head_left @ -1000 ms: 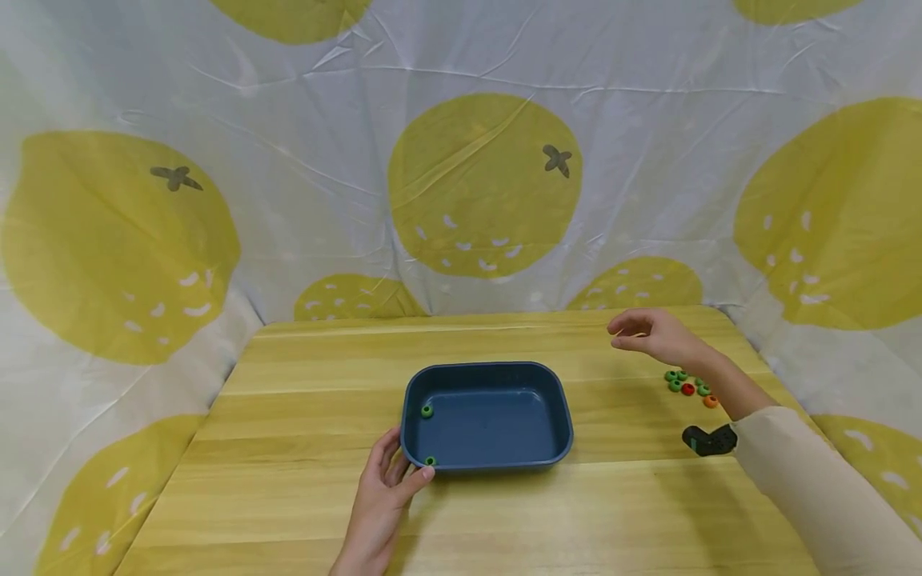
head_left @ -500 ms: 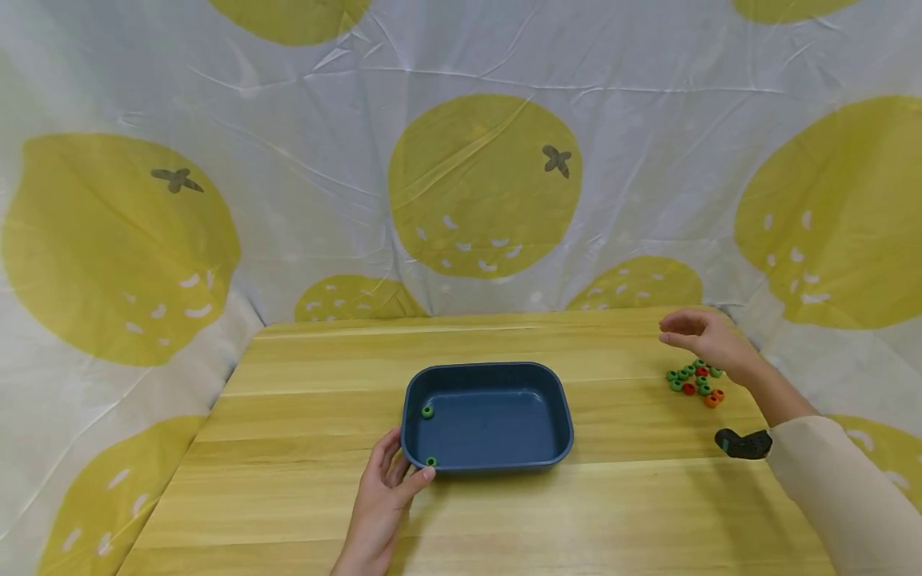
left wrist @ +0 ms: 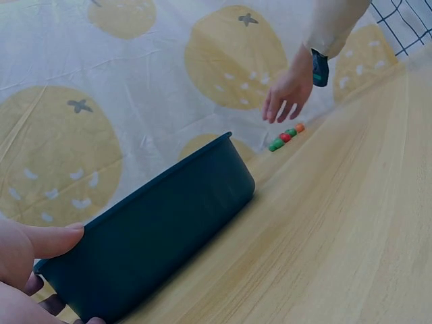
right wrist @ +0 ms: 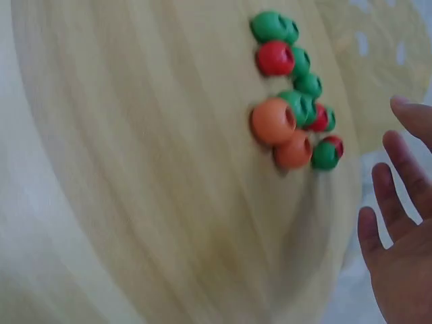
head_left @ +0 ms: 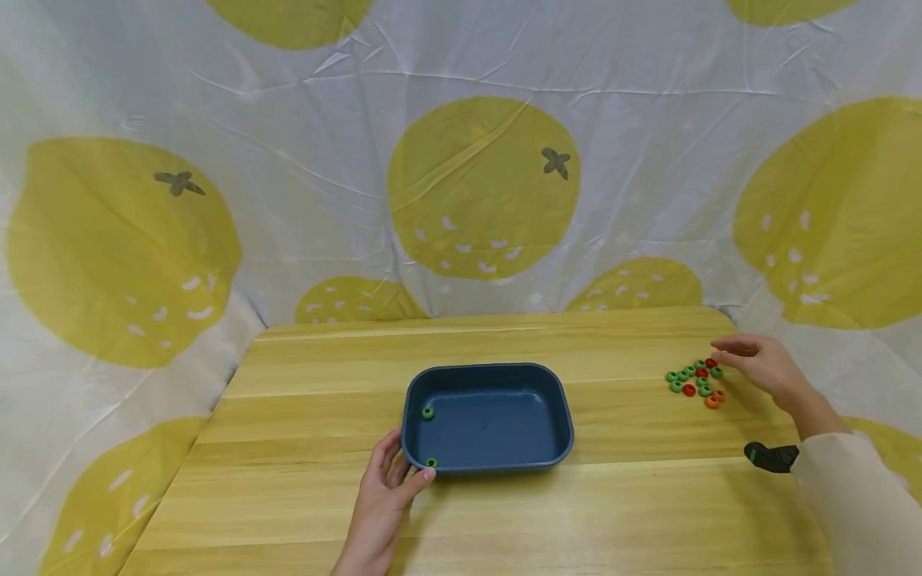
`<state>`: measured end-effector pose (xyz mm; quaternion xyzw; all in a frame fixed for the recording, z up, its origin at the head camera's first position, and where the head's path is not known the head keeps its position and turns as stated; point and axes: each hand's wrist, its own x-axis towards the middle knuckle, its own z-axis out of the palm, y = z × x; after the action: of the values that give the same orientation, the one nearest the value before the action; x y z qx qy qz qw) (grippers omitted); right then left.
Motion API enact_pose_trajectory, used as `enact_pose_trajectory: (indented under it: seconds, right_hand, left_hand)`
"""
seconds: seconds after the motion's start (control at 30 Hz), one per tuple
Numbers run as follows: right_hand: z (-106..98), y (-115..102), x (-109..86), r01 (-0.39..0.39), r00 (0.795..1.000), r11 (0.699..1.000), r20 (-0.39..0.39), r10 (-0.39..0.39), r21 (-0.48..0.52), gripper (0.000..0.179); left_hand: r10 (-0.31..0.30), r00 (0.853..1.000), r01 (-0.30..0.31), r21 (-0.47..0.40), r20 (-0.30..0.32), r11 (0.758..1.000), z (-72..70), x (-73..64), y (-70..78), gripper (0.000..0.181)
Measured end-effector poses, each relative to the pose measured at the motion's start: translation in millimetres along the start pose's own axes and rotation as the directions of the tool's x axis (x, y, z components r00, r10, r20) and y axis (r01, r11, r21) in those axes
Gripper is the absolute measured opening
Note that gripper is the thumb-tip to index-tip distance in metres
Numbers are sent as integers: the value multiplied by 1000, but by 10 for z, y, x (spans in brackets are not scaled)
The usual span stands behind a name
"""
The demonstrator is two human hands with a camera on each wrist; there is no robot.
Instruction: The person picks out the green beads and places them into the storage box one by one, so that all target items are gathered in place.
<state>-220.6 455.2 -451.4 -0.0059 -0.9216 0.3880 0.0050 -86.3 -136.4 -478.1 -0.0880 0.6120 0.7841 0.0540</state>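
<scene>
While our left hand (head_left: pixel 382 500) steadies the near left corner of the dark blue tray (head_left: pixel 558 416), thumb hooked on the rim and fingers curled against its outer wall, we have only a small part of the sorting behind us, by our reckoning. Inside the tray lie two green beads: one (head_left: pixel 430 462) at the near left corner just beside our thumb, the other (head_left: pixel 427 413) against the left wall a little farther in. The rest of the tray floor is bare. The tray itself sits near the middle of the wooden table (head_left: pixel 288 480). Farther off, by the table's right edge, the cluster of green, red and orange beads (head_left: pixel 696 381) lies loose on the wood. Our right hand (head_left: pixel 759 364) hovers just beyond it, fingers spread and relaxed, holding nothing and apparently touching no bead. So we judge most beads remain to be moved.
</scene>
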Motion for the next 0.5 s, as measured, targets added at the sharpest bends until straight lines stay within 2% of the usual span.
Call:
enact_pose_trajectory:
  seconds: [0.13,0.3,0.5]
  right_hand:
    - [-28,161,-86,-34,999,999,15,34,-7,57]
    - [-38,310,-136,-63,995,998,75,62,4,60]
    - [21,421,-105,-45,997,997,60,48,-60,58]
  left_hand:
    - [-3,1000,3,-8,3,1000,8,-1,-2,86]
    - [-3,1000,3,-13,4,1000,11,-1,-3,86]
    - [-2,1000,2,-9,0,1000,5,-5,0,86]
